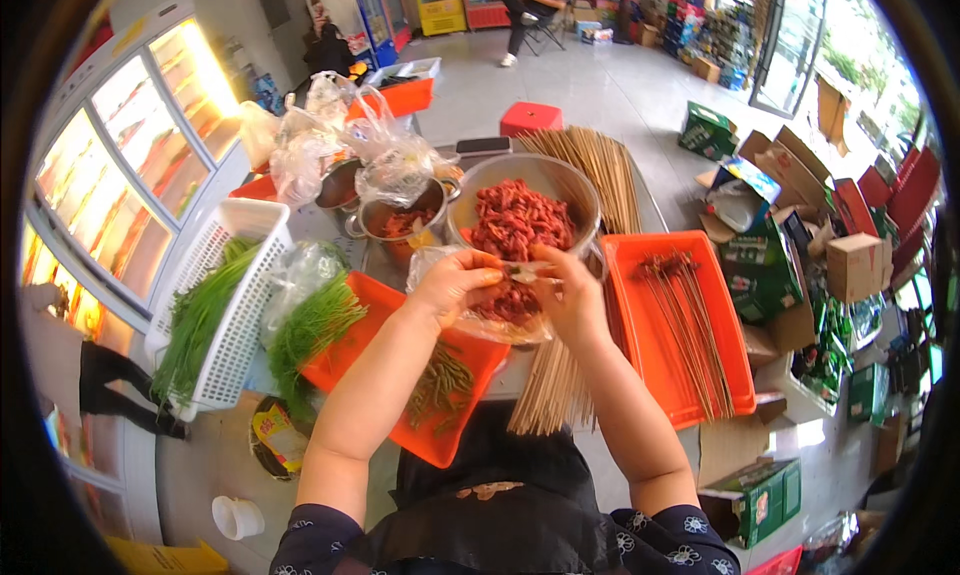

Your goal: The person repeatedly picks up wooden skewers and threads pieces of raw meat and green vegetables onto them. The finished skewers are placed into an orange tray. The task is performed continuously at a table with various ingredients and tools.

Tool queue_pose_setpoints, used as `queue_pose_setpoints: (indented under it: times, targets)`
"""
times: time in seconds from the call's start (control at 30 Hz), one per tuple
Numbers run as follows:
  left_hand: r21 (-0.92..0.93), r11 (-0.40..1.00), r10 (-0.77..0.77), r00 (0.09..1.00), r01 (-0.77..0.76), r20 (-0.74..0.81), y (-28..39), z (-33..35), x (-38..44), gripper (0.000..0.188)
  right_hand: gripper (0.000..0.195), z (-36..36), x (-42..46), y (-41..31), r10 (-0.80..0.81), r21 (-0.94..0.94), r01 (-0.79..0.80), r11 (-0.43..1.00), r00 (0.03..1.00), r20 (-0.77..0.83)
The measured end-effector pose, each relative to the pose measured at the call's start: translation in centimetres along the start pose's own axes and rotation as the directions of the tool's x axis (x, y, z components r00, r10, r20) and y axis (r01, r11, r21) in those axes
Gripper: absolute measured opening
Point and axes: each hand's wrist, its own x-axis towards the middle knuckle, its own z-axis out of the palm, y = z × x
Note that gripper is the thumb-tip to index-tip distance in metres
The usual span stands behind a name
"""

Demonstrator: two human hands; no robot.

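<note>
My left hand (461, 281) and my right hand (566, 290) meet over the near rim of a steel bowl (589, 200) heaped with raw red meat strips (517, 218). Between their fingertips is a small, pale, shiny piece (525, 272); its kind cannot be told. To the right, an orange tray (630, 335) holds several skewers with meat (675, 267) at their far ends. Loose bamboo skewers (551, 395) lie below the bowl, and a larger bundle (600, 170) lies beyond it. Left of my hands, a tilted orange tray (442, 444) holds green peppers or beans (446, 380).
A white basket of green stalks (244, 335), leafy herbs (307, 342), steel pots (401, 215) and plastic bags (390, 155) crowd the left. A phone (484, 146) lies at the table's far edge. Cardboard boxes (855, 267) stand right. One person sits far back; another stands left.
</note>
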Motion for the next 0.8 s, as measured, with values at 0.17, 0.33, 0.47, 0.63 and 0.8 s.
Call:
queue_pose_setpoints:
  times: [0.17,0.33,0.47,0.63,0.8]
  targets:
    - [0.119,0.985,0.134,0.988,-0.124,-0.074,-1.0,-1.3,-0.1,0.011,0.017,-2.9,-4.9,6.9,0.439,-0.5,-0.394,0.771,0.898,-0.03]
    - [0.137,0.981,0.159,0.974,-0.137,-0.161,-2.6,-0.8,0.4,0.011,0.018,0.2,-4.5,11.0,0.492,-0.714,-0.391,0.581,0.867,-0.075]
    - [0.066,0.988,0.147,0.972,-0.138,-0.182,-3.0,-0.9,-0.3,0.01,0.018,-0.1,-2.5,9.3,0.636,-0.716,-0.473,0.513,0.77,-0.053]
    - [0.014,0.987,0.158,0.971,-0.158,-0.177,-3.6,-1.3,-0.2,0.013,0.033,0.6,-0.5,11.1,0.774,-0.722,-0.548,0.423,0.632,-0.026]
    - [0.0,0.986,0.163,0.971,-0.166,-0.172,-3.6,-0.6,-0.1,0.015,0.024,-1.0,0.0,12.5,0.832,-0.663,-0.592,0.458,0.549,0.084]
